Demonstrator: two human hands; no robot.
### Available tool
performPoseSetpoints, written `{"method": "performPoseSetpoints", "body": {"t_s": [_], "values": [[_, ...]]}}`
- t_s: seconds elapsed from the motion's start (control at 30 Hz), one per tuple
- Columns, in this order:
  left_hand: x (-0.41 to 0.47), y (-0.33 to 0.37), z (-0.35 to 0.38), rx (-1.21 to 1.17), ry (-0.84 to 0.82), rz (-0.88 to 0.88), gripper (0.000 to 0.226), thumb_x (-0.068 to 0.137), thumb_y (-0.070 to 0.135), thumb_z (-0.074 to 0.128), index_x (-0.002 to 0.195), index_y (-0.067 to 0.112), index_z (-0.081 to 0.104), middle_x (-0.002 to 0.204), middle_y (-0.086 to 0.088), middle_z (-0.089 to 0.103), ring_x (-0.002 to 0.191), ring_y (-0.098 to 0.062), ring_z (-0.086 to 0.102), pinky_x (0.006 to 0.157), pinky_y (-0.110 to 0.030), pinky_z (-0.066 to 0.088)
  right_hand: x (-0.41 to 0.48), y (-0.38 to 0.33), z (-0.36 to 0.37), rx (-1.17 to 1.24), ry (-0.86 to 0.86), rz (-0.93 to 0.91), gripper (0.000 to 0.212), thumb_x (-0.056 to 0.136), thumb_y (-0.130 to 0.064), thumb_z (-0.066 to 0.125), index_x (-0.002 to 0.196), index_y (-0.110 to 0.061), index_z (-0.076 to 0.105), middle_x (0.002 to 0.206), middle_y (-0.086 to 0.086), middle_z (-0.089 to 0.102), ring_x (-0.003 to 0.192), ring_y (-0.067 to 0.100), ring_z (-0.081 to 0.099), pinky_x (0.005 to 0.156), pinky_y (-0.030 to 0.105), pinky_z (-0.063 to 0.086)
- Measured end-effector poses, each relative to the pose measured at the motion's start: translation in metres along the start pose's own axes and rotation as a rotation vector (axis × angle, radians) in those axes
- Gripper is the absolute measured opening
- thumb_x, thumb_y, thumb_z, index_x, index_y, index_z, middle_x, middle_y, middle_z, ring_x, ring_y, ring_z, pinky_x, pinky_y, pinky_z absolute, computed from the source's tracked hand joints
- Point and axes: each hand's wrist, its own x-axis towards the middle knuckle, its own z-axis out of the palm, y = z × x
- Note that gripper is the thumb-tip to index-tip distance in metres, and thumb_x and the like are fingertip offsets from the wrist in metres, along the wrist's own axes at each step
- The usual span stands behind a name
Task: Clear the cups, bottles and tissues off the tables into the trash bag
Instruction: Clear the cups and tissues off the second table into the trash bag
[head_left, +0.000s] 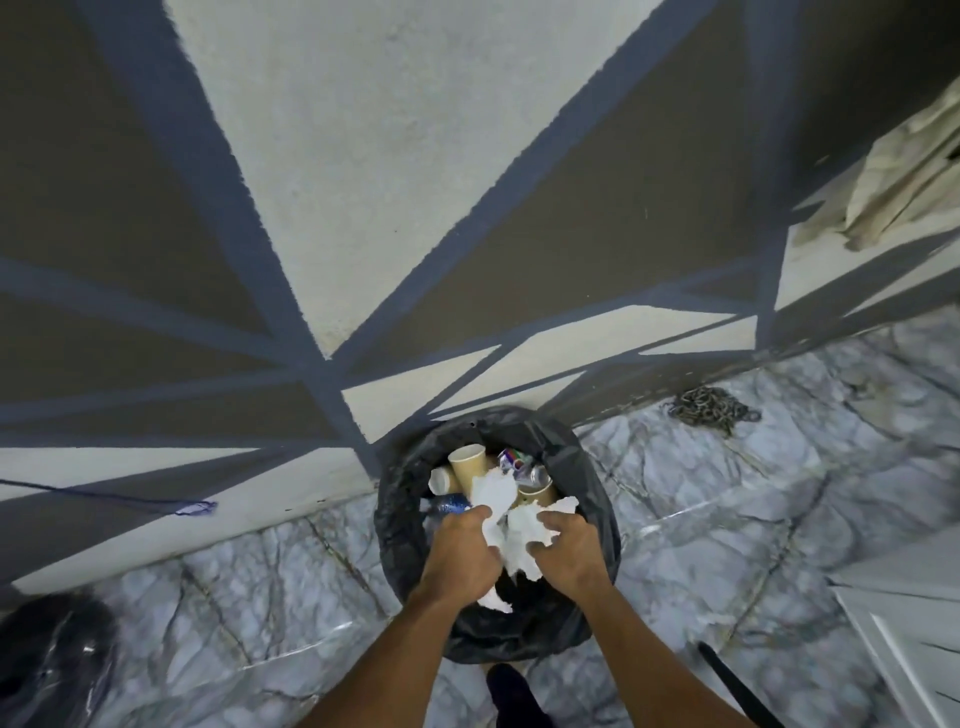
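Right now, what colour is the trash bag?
The trash bag is black, clearest in the head view.

A single view: a wide-angle camera worn on the person's head, tipped steeply down and forward. It looks along both arms (395, 654) to the grip, where the left hand (460, 543) and right hand (569, 543) clutch crumpled tissues (496, 496), low in the frame and just right of centre. The grip sits close, at arm's reach, with the trash bag (589, 467) opening directly under it. Beyond the grip the painted wall (415, 156) fills the upper frame, its lines splayed by the lens, and marble floor (727, 499) spreads to either side.
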Motion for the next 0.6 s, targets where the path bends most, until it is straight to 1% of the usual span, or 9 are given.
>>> {"method": "performPoseSetpoints", "body": {"t_s": [0.03, 0.1, 0.17, 0.27, 0.37, 0.43, 0.47, 0.53, 0.6], "values": [[-0.001, 0.002, -0.002, -0.015, 0.009, 0.013, 0.046, 0.086, 0.006, 0.063, 0.131, 0.013, 0.062, 0.131, -0.008, 0.062, 0.118, -0.025, 0.058, 0.092, -0.017, 0.040, 0.001, 0.000, -0.001, -0.010, -0.005, -0.002, 0.044, 0.079, -0.015, 0.073, 0.122, -0.013, 0.066, 0.125, 0.005, 0.065, 0.107, 0.021, 0.064, 0.089, 0.022, 0.050], [-0.005, 0.004, -0.006, -0.052, 0.028, 0.038, 0.041, 0.081, 0.007, 0.063, 0.120, 0.017, 0.069, 0.115, -0.002, 0.070, 0.102, -0.018, 0.064, 0.083, -0.011, 0.040, -0.001, -0.003, -0.001, -0.027, -0.012, -0.027, 0.041, 0.079, -0.015, 0.073, 0.119, -0.013, 0.067, 0.122, 0.005, 0.067, 0.103, 0.019, 0.065, 0.085, 0.021, 0.050], [-0.011, 0.002, -0.011, -0.082, 0.050, 0.036, 0.034, 0.075, 0.013, 0.061, 0.105, 0.021, 0.073, 0.096, 0.002, 0.074, 0.086, -0.015, 0.066, 0.075, -0.017, 0.047, -0.005, -0.010, 0.003, -0.045, -0.031, -0.068, 0.037, 0.080, -0.014, 0.072, 0.116, -0.011, 0.069, 0.116, 0.004, 0.070, 0.100, 0.017, 0.066, 0.082, 0.017, 0.046], [-0.024, -0.011, -0.024, -0.101, 0.101, -0.026, 0.032, 0.076, 0.007, 0.060, 0.100, 0.024, 0.073, 0.092, 0.005, 0.074, 0.080, -0.012, 0.067, 0.077, -0.028, 0.056, -0.017, -0.027, 0.018, -0.100, -0.079, -0.150, 0.029, 0.079, -0.015, 0.071, 0.108, -0.013, 0.072, 0.106, 0.002, 0.072, 0.095, 0.015, 0.067, 0.079, 0.013, 0.044], [-0.041, -0.040, -0.041, -0.097, 0.195, -0.083, 0.025, 0.075, 0.012, 0.059, 0.093, 0.026, 0.070, 0.083, 0.008, 0.073, 0.074, -0.010, 0.067, 0.072, -0.034, 0.058, -0.036, -0.055, 0.041, -0.161, -0.154, -0.275, 0.012, 0.081, -0.013, 0.068, 0.093, -0.013, 0.072, 0.084, -0.002, 0.069, 0.083, 0.013, 0.065, 0.063, 0.005, 0.040], [-0.061, -0.061, -0.058, -0.141, 0.273, -0.141, 0.022, 0.079, 0.016, 0.058, 0.094, 0.027, 0.070, 0.086, 0.009, 0.073, 0.073, -0.011, 0.067, 0.073, -0.033, 0.059, -0.053, -0.078, 0.062, -0.201, -0.204, -0.397, 0.008, 0.082, -0.009, 0.064, 0.086, -0.012, 0.071, 0.081, -0.001, 0.069, 0.080, 0.015, 0.065, 0.061, 0.007, 0.041], [-0.073, -0.072, -0.067, -0.165, 0.306, -0.176, 0.024, 0.082, 0.016, 0.059, 0.100, 0.027, 0.071, 0.094, 0.009, 0.073, 0.076, -0.011, 0.067, 0.076, -0.030, 0.058, -0.062, -0.090, 0.075, -0.222, -0.234, -0.455, 0.013, 0.082, -0.008, 0.062, 0.087, -0.013, 0.072, 0.084, -0.001, 0.071, 0.082, 0.015, 0.065, 0.064, 0.008, 0.043], [-0.103, -0.095, -0.086, -0.170, 0.384, -0.241, 0.037, 0.083, 0.016, 0.063, 0.119, 0.024, 0.067, 0.110, 0.002, 0.071, 0.090, -0.015, 0.067, 0.085, -0.026, 0.054, -0.084, -0.113, 0.102, -0.267, -0.317, -0.550, 0.025, 0.081, -0.010, 0.061, 0.100, -0.018, 0.074, 0.099, -0.004, 0.073, 0.091, 0.012, 0.066, 0.080, 0.016, 0.049], [-0.140, -0.119, -0.103, -0.177, 0.475, -0.305, 0.040, 0.083, 0.014, 0.065, 0.122, 0.022, 0.066, 0.117, -0.002, 0.070, 0.101, -0.018, 0.067, 0.088, -0.023, 0.050, -0.113, -0.136, 0.129, -0.310, -0.390, -0.655, 0.026, 0.081, -0.012, 0.063, 0.103, -0.019, 0.074, 0.102, -0.005, 0.073, 0.093, 0.011, 0.066, 0.085, 0.020, 0.051]]}}
